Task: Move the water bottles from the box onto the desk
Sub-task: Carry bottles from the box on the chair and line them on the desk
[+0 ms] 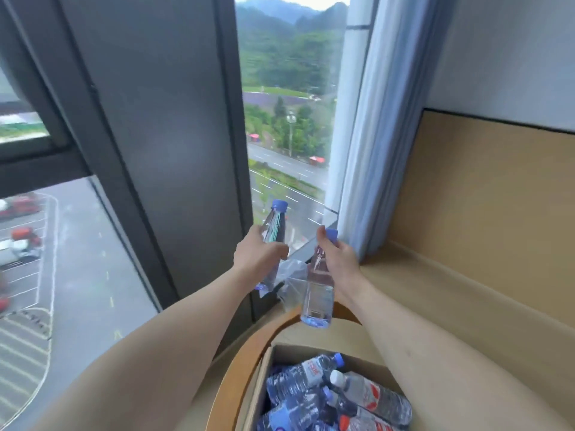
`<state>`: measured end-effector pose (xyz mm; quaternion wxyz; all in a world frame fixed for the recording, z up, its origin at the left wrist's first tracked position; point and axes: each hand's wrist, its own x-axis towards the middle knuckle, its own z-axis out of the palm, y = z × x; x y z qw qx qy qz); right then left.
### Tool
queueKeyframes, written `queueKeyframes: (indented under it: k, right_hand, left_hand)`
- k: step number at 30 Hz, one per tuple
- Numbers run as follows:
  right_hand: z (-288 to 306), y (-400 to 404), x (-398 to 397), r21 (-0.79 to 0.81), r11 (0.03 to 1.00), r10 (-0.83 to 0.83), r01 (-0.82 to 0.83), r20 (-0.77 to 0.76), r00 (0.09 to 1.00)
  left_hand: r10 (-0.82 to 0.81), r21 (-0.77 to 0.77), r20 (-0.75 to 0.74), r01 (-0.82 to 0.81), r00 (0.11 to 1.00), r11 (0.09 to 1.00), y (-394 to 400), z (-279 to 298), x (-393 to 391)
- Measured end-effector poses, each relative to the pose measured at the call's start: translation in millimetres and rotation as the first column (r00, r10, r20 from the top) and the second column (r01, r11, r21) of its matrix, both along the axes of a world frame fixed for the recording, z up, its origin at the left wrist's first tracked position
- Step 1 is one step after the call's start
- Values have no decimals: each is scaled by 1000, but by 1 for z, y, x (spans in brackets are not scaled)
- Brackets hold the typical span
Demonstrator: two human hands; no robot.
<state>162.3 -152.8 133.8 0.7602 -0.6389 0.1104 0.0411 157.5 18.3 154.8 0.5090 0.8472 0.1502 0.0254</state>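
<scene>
Beyond the tall window filling the upper left and centre of the frame we see a car park and road far below. Left of centre, our left hand (258,259) has its grip clamped round a blue-capped bottle (273,231); just right of it our right hand (337,262) pinches a second bottle (317,293) near its cap, both hanging above the wooden counter (435,284). We judge the neck pinch the weaker hold: that bottle could swing, slip, or topple when set down. At lower right the cardboard box (261,387) holds many more water bottles (311,387), lying jumbled.
</scene>
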Motion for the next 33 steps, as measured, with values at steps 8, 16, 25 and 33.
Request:
queueKeyframes:
  k: [8, 16, 25, 33]
  right_hand:
    - [21, 59, -24, -80, 931, 355, -356, -26, 935]
    - [24, 160, -97, -92, 722, 688, -686, -11, 725]
    - [62, 261, -253, -64, 317, 947, -946, 77, 312]
    - [81, 263, -455, -70, 1, 992, -998, 127, -8]
  left_hand:
    - [322, 11, 113, -326, 940, 945, 35, 9, -67]
    - [669, 100, 122, -680, 733, 726, 102, 37, -192]
    - [895, 180, 214, -917, 391, 357, 154, 63, -387]
    - [973, 181, 225, -984, 47, 5, 118, 69, -604]
